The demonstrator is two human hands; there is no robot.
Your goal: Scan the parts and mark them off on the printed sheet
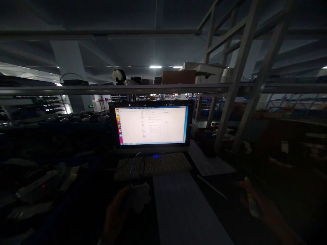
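Note:
Much of the bench lies in deep shadow. My left hand point(118, 207) is closed on the side of a small pale plastic device point(140, 197), whose exact kind I cannot make out. From its top a blue cable point(132, 166) arches toward the keyboard point(163, 165). At the right, my right hand point(262, 202) grips a marker pen point(251, 199) with a yellowish end pointing up. White paper point(184, 207) lies between the two hands, and a thin pale stick point(212, 187) rests on the dark surface nearer the right hand.
A lit monitor point(153, 126) stands behind the keyboard, under a shelf point(143, 89) holding a cardboard box point(178, 77). Another sheet point(211, 160) lies right of the keyboard. On the left are several pale devices point(38, 187) in a bin; metal posts point(236, 78) rise at the right.

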